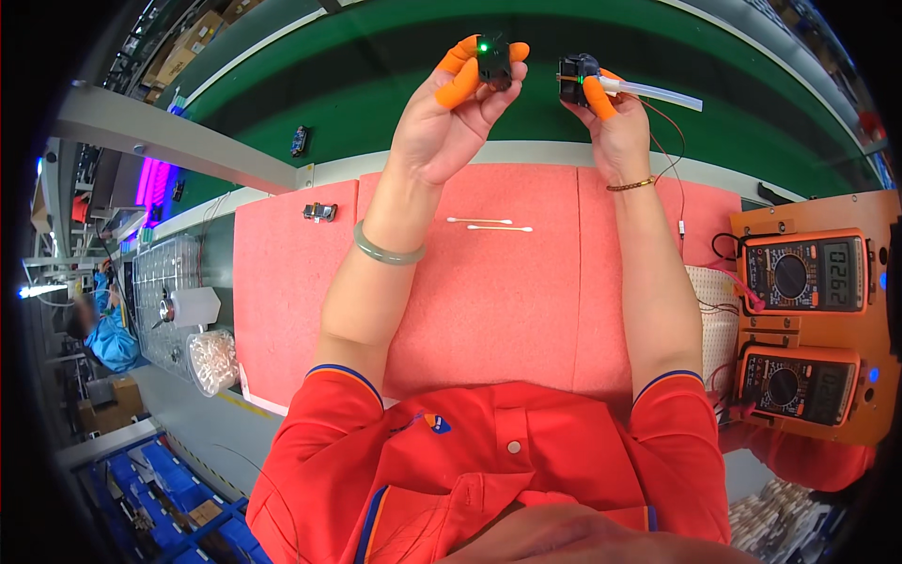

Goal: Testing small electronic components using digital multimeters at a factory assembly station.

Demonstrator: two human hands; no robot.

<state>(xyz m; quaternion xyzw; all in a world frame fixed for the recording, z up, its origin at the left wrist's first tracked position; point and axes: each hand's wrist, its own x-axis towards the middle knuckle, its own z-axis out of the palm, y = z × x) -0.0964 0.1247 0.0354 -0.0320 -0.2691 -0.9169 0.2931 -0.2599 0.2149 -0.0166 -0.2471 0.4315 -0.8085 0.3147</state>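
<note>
L hand up at 12 o'clock, fingers in orange finger cots pinched round a small black module w/ a green light lit on it. R hand at 1 o'clock, also w/ an orange cot, fingers clamped on a second black part that has a clear tube sticking out toward 3 o'clock; thin red wire runs down from it past the wrist. The 2 parts are held near each other, not touching, above the green conveyor belt.

Below the hands: pink foam mat, w/ 2 cotton swabs lying betw. the forearms, and 1 small black part at 10 o'clock on the mat's edge. 1 more small part sits on the belt, further at 10.

At 3–4 o'clock: 2 orange multimeters stacked on an orange stand, leads trailing to the mat.

At 8–9 o'clock: clear component tray, 1 white bottle, 1 bag of small clear bits.

L wrist: green bangle. R wrist: thin bracelet.
</note>
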